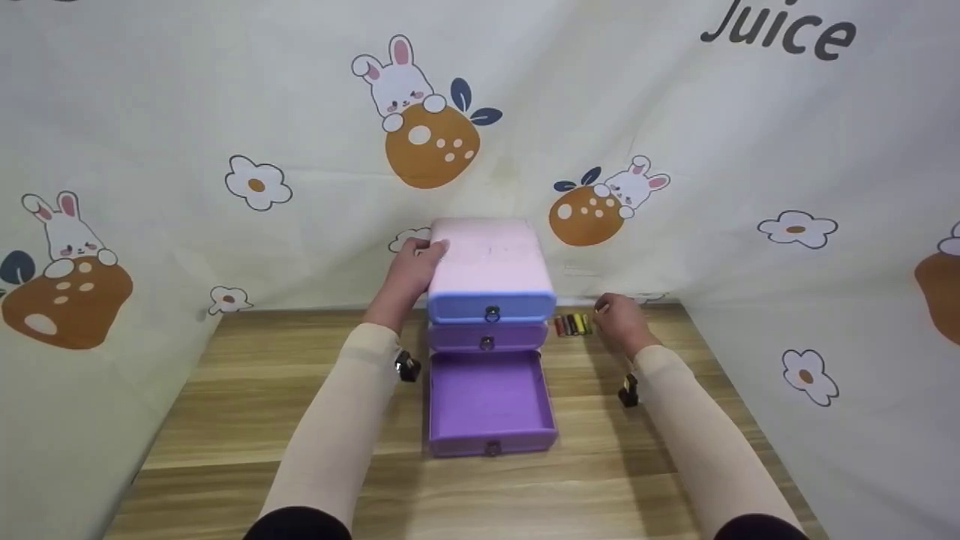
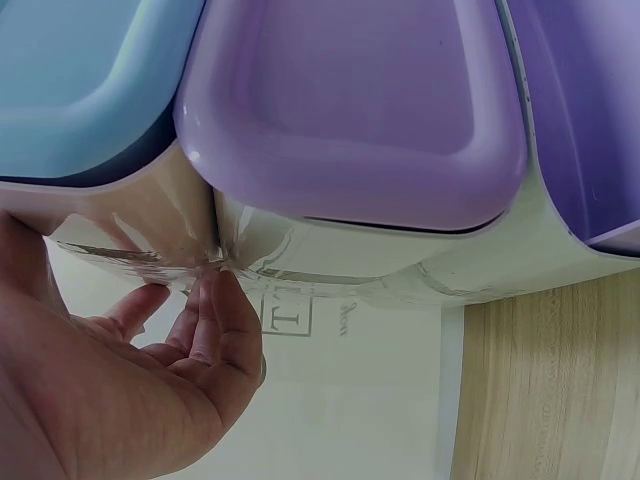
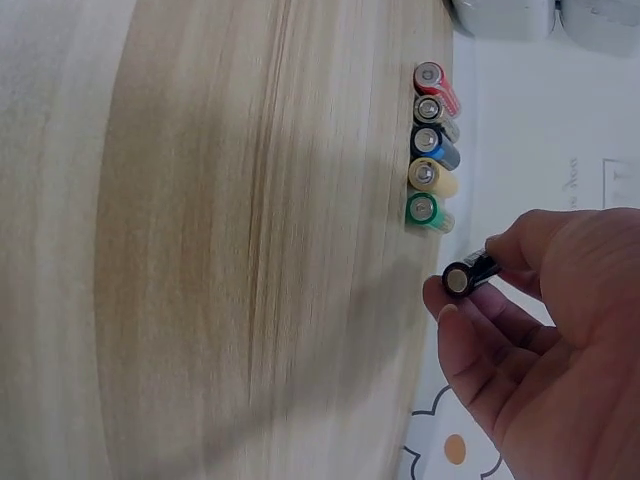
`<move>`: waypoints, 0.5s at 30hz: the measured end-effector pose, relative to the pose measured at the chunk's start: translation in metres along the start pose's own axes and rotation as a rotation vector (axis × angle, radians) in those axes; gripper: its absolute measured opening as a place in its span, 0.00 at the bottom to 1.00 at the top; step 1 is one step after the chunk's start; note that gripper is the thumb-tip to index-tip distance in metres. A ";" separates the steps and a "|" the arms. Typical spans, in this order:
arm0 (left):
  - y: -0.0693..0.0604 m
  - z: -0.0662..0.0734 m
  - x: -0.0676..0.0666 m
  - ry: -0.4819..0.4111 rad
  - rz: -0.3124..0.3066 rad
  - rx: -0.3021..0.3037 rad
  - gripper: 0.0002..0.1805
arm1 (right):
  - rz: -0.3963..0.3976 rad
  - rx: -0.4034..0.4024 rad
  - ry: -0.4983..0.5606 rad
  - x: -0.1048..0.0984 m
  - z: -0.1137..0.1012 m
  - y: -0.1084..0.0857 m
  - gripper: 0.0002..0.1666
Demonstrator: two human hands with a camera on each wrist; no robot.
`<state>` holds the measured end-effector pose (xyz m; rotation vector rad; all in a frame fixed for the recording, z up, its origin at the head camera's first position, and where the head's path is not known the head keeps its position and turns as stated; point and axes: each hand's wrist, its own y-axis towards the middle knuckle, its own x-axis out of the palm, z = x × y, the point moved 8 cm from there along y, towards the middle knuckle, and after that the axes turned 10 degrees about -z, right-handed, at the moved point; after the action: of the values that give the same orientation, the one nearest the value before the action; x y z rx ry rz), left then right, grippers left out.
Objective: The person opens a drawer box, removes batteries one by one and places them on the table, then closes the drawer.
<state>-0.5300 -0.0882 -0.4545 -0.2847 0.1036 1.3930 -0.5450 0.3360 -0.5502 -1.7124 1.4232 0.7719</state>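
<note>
A small pink drawer unit [image 1: 491, 255] stands at the back of the wooden table, with a blue drawer [image 1: 465, 307] above a purple one [image 1: 457, 337]. Its lowest purple drawer [image 1: 491, 444] is pulled out, and nothing shows inside. My left hand [image 1: 415, 268] holds the unit's upper left side; in the left wrist view its curled fingers [image 2: 235, 325] touch the side wall. To the right of the unit, my right hand [image 1: 624, 324] pinches a black battery [image 3: 468, 274] between thumb and fingers, above the table. Close by, several coloured batteries [image 3: 425, 178] stand upright in a row.
Behind the table hangs a pale printed cloth [image 1: 315, 112] with rabbits and flowers, and it also covers both sides. Wood-grain table [image 1: 285, 405] extends left, right and in front of the unit. The pulled-out drawer juts toward the front.
</note>
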 end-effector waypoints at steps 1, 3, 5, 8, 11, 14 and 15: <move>0.000 0.000 0.000 -0.002 0.001 0.007 0.42 | -0.003 0.003 0.012 0.001 0.001 0.000 0.15; 0.000 0.001 0.000 -0.007 0.005 0.025 0.41 | -0.011 0.009 0.040 0.002 0.003 0.001 0.14; -0.001 0.002 0.000 -0.008 0.009 0.041 0.40 | -0.015 0.020 0.066 0.003 0.005 0.002 0.14; -0.001 0.002 0.000 -0.002 0.016 0.046 0.39 | -0.027 0.048 0.093 0.005 0.007 0.004 0.14; -0.001 0.002 -0.001 0.001 0.020 0.036 0.39 | -0.031 0.069 0.101 0.006 0.008 0.006 0.15; -0.001 0.002 -0.001 -0.002 0.023 0.033 0.39 | -0.032 0.084 0.109 0.006 0.009 0.009 0.16; -0.001 0.002 -0.001 -0.001 0.024 0.033 0.39 | -0.032 0.089 0.112 0.006 0.010 0.010 0.16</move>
<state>-0.5298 -0.0886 -0.4518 -0.2559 0.1291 1.4140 -0.5530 0.3405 -0.5620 -1.7282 1.4798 0.5947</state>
